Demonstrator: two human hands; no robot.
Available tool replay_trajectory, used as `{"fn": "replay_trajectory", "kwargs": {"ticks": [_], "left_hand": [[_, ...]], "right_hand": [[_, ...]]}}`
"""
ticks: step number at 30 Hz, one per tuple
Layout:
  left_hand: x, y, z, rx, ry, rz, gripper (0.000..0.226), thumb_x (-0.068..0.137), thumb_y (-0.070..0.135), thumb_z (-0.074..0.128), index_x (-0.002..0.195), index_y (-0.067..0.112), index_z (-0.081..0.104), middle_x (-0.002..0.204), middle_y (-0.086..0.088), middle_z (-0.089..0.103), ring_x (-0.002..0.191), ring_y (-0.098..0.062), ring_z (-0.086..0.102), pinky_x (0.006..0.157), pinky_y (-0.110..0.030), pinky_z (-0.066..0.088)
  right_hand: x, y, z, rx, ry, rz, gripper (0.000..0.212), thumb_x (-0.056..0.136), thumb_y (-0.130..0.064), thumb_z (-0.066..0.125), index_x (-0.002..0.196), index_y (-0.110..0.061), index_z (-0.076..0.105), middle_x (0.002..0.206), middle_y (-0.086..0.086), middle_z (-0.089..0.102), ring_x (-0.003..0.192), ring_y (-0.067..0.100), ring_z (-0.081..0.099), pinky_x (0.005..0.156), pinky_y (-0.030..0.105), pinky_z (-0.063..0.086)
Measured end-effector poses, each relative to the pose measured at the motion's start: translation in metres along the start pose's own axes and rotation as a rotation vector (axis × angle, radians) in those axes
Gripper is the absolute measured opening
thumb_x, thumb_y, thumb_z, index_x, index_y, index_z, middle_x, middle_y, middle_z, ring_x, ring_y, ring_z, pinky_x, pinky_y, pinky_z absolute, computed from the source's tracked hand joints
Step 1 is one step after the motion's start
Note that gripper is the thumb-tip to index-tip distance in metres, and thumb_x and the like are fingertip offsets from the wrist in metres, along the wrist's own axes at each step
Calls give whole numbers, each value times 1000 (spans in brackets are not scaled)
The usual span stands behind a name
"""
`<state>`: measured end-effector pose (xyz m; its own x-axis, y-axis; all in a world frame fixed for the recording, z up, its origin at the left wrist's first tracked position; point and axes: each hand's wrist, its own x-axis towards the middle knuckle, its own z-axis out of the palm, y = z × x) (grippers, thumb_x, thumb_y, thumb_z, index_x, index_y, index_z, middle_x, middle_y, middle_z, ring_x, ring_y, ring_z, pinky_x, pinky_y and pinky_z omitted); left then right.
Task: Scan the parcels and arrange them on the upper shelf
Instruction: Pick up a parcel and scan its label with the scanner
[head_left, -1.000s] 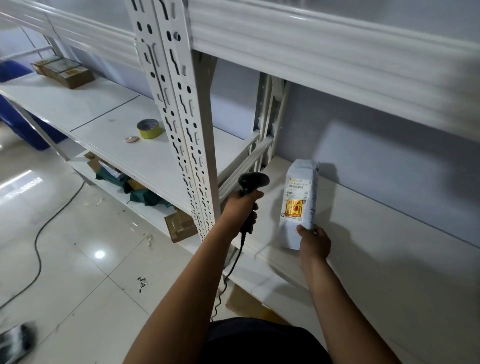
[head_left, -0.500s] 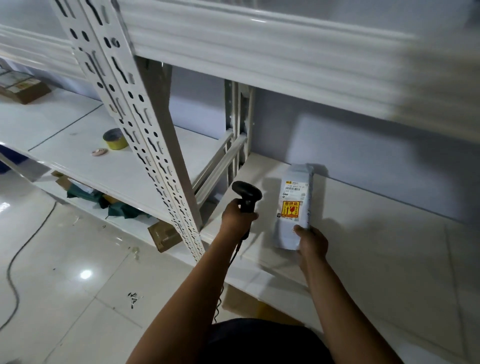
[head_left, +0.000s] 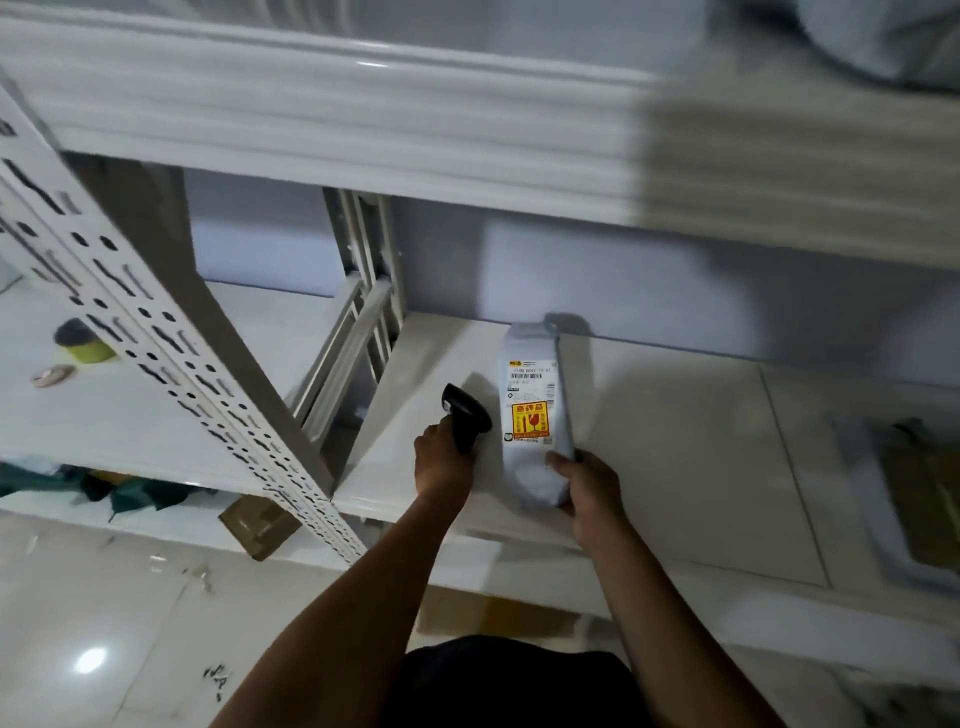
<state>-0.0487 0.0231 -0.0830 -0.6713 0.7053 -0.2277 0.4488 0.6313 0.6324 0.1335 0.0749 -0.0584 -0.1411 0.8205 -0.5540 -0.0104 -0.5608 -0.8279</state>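
White parcel (head_left: 535, 415) with a barcode label and a yellow-and-red sticker, lying lengthwise on the white shelf (head_left: 675, 457), its far end near the back wall. The right hand (head_left: 589, 488) grips the parcel's near end, fingers clamped around its edge. Just left of the parcel, the left hand (head_left: 441, 462) holds a black scanner (head_left: 465, 418), fingers wrapped around its handle. Further left of the parcel, past the perforated post (head_left: 171, 353), a roll of tape (head_left: 83, 340) sits on the neighbouring shelf.
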Motion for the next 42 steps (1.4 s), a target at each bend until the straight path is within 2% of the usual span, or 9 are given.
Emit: {"fn": "replay_trajectory", "kwargs": {"ticks": [3,6,9,13,17,21,32,38,42], "left_hand": [[-3,-6,5,63,5,67,53,94,13,60,146,18,51,132,-13,59,126,-35,53,105,-46,47],[-15,-6,6,144,13,77,76,92,16,66,159,18,32,160,-16,34,149,-36,30,124,-47,25],[-27,6,6,137,101,194,69,94,23,67,156,15,37,165,-18,27,155,-38,19,129,-53,11],[-64,45,4,-242,168,479,43,101,36,63,138,14,58,146,-8,54,136,-24,50,111,-44,46],[-112,102,2,-677,-304,398,40,98,47,65,132,27,59,124,10,72,109,-5,69,89,-22,57],[-147,142,13,-663,-375,415,39,90,37,78,124,23,65,117,10,75,105,-7,72,89,-34,62],[-325,255,80,-763,-464,551,41,85,22,82,122,23,65,117,14,74,104,-3,72,77,-17,57],[-400,311,117,-809,-446,623,47,86,22,81,130,19,64,119,13,76,109,-7,72,83,-19,58],[-421,356,124,-778,-481,697,51,89,20,80,136,25,60,125,15,73,114,-9,70,89,-27,60]], "right_hand": [[-5,5,-10,20,38,-16,24,84,-4,75,107,-8,75,96,15,76,87,33,71,80,47,57],[-15,8,-18,61,60,-30,22,83,-5,76,104,-12,76,99,14,77,94,35,72,85,53,59],[-31,9,-29,119,68,-56,32,85,-5,75,116,-11,74,106,11,78,97,33,73,83,48,61],[-60,5,-40,226,47,-140,48,75,-19,81,121,-15,71,109,11,77,100,31,72,69,35,60],[-85,-2,-67,257,11,-245,61,71,-20,81,130,-15,68,116,7,77,102,24,73,70,30,58],[-111,-16,-119,277,10,-335,56,82,-13,77,136,-12,63,122,8,74,114,29,70,76,32,59],[-199,-44,-323,300,39,-522,55,74,-7,79,128,-17,67,122,9,75,116,31,69,93,47,57],[-233,-69,-420,246,42,-639,46,80,-11,76,121,-32,74,126,5,73,120,28,67,96,48,55],[-231,-101,-455,310,13,-695,53,80,-3,73,130,-22,68,131,8,71,125,30,64,102,53,52]]}}
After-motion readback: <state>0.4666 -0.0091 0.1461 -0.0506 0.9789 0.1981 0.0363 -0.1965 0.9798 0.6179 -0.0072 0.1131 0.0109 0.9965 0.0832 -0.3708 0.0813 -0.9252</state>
